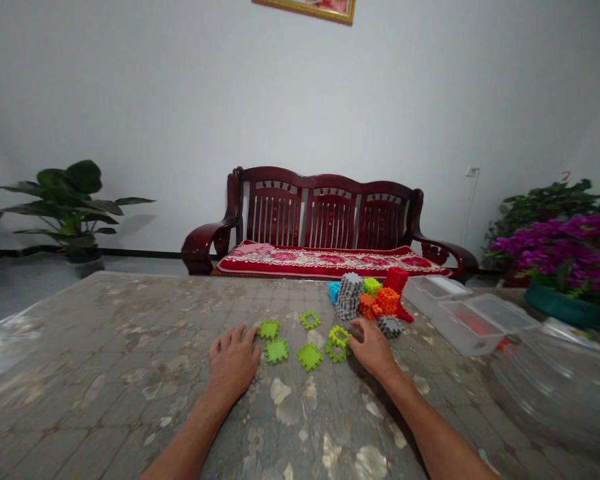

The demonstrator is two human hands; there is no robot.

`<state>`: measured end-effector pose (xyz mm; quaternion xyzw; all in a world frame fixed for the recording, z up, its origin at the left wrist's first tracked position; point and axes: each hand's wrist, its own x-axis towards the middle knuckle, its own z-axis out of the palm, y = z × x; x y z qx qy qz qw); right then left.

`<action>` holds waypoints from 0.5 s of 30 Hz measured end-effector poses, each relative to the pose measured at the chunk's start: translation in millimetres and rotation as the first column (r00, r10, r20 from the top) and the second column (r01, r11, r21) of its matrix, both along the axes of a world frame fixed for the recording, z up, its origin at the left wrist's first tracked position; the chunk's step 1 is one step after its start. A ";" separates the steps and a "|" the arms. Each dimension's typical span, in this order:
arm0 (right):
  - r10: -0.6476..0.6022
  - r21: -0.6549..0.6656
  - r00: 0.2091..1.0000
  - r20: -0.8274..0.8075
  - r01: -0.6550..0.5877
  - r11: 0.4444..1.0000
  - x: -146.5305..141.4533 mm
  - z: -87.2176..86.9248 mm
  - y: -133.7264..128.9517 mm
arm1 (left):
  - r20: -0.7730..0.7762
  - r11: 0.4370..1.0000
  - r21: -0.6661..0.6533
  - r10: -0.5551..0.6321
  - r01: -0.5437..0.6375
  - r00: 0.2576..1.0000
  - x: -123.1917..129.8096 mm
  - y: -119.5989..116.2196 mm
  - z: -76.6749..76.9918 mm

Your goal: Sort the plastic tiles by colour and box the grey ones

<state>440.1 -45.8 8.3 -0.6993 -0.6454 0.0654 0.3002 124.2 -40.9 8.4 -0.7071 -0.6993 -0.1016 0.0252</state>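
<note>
My left hand (234, 360) lies palm down on the table with its fingers apart, holding nothing. Just beyond its fingertips are two solid green interlocking squares, one farther back (269, 329) and one nearer (277, 351). My right hand (373, 348) pinches the edge of a green hollow interlocking square (339, 335), which overlaps another green hollow square (335, 352). Between the hands lie a third solid green square (311, 357) and a separate hollow green one (310, 320). The right fingertips are partly hidden.
Behind my right hand stand stacks of interlocking pieces: grey (349, 297), orange (388, 301), red (396, 280) and blue (334, 291). Clear plastic boxes (467, 327) sit to the right, near purple flowers (570, 250). A wooden bench (325, 220) is beyond the patterned table (130, 360).
</note>
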 end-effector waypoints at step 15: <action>-0.039 -0.060 0.994 0.102 0.045 0.997 2.3 28.6 -7.9 | -0.013 1.000 -0.008 0.006 -0.006 1.000 -1.0 2.7 -3.0</action>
